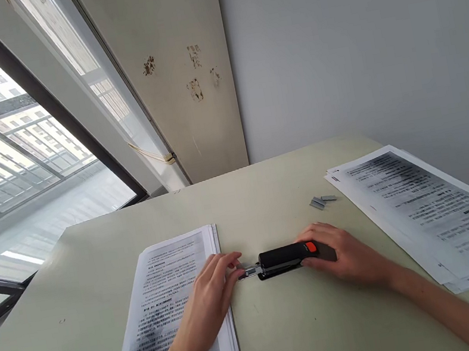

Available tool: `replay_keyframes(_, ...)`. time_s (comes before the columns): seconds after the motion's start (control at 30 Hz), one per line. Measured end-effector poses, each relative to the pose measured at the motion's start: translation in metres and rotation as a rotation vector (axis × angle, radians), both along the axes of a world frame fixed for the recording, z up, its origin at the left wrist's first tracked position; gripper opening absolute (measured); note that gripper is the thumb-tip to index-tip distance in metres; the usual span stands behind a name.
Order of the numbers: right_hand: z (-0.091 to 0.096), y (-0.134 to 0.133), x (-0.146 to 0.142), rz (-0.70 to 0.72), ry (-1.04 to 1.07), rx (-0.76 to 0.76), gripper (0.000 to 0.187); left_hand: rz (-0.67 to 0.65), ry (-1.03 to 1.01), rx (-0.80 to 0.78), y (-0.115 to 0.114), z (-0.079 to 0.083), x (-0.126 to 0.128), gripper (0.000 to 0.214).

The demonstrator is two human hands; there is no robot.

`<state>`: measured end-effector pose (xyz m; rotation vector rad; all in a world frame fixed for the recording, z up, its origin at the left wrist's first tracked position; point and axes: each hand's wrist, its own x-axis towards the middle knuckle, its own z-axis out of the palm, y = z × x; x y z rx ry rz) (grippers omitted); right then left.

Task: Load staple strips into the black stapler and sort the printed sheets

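Observation:
A black stapler [279,260] with an orange-red button lies on the pale table [265,194], its metal nose pointing left. My right hand [344,256] is closed over the stapler's rear end at the button. My left hand [213,291] rests on the edge of a stack of printed sheets [167,308], its fingertips pinched at the stapler's metal front, where a thin metal piece sticks out. Whether those fingertips grip that piece or only touch it is too small to tell.
A second, fanned stack of printed sheets [431,207] lies at the right. Small strips of staples [321,201] lie between it and the stapler. A wall stands behind the table; a large window [7,149] is at the left.

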<state>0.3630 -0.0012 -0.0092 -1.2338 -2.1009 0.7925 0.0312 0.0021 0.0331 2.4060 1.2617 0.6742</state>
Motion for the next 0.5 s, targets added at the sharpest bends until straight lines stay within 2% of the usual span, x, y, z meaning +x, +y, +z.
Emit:
replay_keyframes(0.17,-0.0007,0.0000,0.0004,0.008,0.005,0.013,0.021,-0.058,0.065,0.077,-0.0080,0.0004,-0.0049,0.022)
replay_keyframes(0.5,-0.0015,0.0010,0.0005,0.021,0.023,-0.018,0.023,-0.130,0.159,0.190,-0.0058,-0.0015,-0.0016,0.022)
